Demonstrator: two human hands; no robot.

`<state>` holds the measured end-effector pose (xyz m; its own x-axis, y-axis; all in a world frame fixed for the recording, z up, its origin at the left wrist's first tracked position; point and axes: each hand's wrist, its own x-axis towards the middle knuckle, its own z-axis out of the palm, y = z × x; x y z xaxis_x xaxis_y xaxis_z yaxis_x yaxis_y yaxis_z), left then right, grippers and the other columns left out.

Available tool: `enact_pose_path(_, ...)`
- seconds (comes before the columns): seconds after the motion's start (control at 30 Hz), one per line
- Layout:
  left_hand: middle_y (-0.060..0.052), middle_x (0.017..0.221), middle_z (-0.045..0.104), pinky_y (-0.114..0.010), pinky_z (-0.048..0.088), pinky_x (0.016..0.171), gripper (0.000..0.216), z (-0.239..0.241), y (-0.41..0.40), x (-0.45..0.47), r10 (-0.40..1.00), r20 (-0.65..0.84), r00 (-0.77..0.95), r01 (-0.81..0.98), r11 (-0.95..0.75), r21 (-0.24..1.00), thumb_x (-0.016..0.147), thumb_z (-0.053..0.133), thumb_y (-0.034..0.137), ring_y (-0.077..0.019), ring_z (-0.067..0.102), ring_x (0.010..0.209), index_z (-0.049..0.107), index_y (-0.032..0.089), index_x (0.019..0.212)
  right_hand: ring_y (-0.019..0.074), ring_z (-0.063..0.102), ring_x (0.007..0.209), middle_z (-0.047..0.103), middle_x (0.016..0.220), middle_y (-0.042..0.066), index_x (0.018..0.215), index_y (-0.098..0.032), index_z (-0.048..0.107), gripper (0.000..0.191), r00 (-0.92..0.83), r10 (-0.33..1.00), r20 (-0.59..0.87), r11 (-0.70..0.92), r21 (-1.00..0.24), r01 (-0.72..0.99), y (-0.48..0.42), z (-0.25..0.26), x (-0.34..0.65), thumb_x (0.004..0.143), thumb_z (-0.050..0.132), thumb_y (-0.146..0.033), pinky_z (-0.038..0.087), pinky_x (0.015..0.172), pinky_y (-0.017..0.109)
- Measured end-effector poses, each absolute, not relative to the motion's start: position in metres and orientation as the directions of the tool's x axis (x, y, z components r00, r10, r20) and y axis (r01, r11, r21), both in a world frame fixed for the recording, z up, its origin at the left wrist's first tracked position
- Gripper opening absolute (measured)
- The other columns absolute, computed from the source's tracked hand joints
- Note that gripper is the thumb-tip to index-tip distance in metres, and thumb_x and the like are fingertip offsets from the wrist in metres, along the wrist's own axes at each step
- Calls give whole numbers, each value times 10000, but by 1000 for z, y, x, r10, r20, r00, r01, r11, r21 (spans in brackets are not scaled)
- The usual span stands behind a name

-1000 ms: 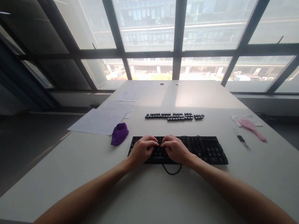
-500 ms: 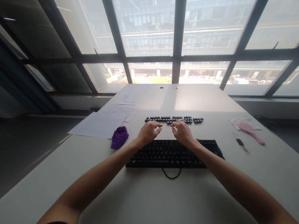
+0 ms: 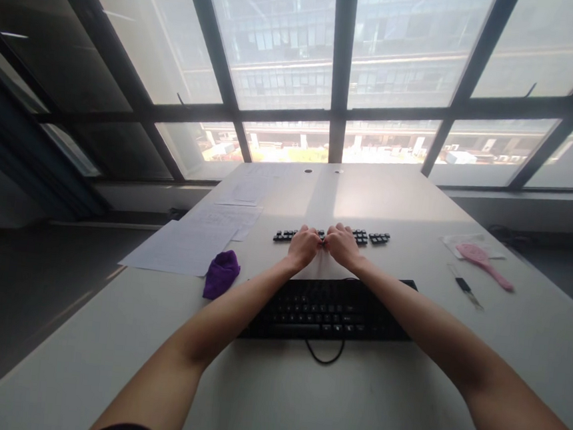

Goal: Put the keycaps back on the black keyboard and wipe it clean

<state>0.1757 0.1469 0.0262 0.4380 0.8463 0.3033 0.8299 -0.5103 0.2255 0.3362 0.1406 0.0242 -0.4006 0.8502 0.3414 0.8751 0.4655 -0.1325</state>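
Observation:
Both my hands are over a row of loose black keycaps (image 3: 285, 235) laid out beyond the keyboard. My left hand (image 3: 305, 247) has its fingers curled and closed, the tips at the keycaps in the row's middle. My right hand (image 3: 341, 245) is closed the same way, its fingertips almost meeting the left ones around a dark keycap. The fingers partly hide what they grip. Under my forearms lies a black keyboard (image 3: 312, 314); its lower rows show keys, while the upper part looks plain dark. A cable loop (image 3: 324, 362) sticks out at its near edge.
Left of the keyboard lie a crumpled purple cloth (image 3: 222, 274) and white paper sheets (image 3: 178, 246). To the right are a pink brush-shaped thing (image 3: 483, 262) on a clear plastic bag (image 3: 449, 244), and a small black-handled wire tool (image 3: 465, 286). Windows (image 3: 290, 55) stand beyond the white table (image 3: 368, 195).
Both hands have moved forward from above the keyboard's far edge to the keycap row and drawn closer together. Their fingers, apart before, are now closed at the keycaps. The view has shifted slightly.

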Motion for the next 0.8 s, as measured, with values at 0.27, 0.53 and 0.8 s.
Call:
enact_pose_path(0.27, -81, 900, 770, -370, 509, 902, 157, 34, 142, 167, 862, 294, 412, 829, -489, 272, 857, 668, 180, -257, 622, 951, 820, 217, 839, 276, 553, 993, 744, 853, 119, 733, -166, 754, 205, -474, 811, 343, 542, -136, 829, 136, 30, 336, 884, 627, -110, 310, 892, 417)
enact_pose_path(0.53, -23, 871, 790, -381, 498, 932, 74, 55, 66, 130, 829, 396, 395, 642, -558, 527, 826, 759, 304, -209, 698, 845, 813, 255, 838, 220, 633, 859, 742, 847, 44, 815, -218, 761, 71, -235, 808, 541, 546, -536, 644, 61, 32, 344, 833, 729, -157, 427, 846, 363)
enact_pose_path(0.8, -17, 868, 797, -384, 493, 944, 69, 43, 5, 124, 843, 308, 442, 514, -519, 683, 833, 745, 264, -203, 723, 818, 801, 242, 800, 204, 674, 797, 748, 810, 35, 779, -214, 754, 100, -276, 842, 464, 539, -705, 460, -4, 21, 338, 803, 743, -118, 506, 818, 346)
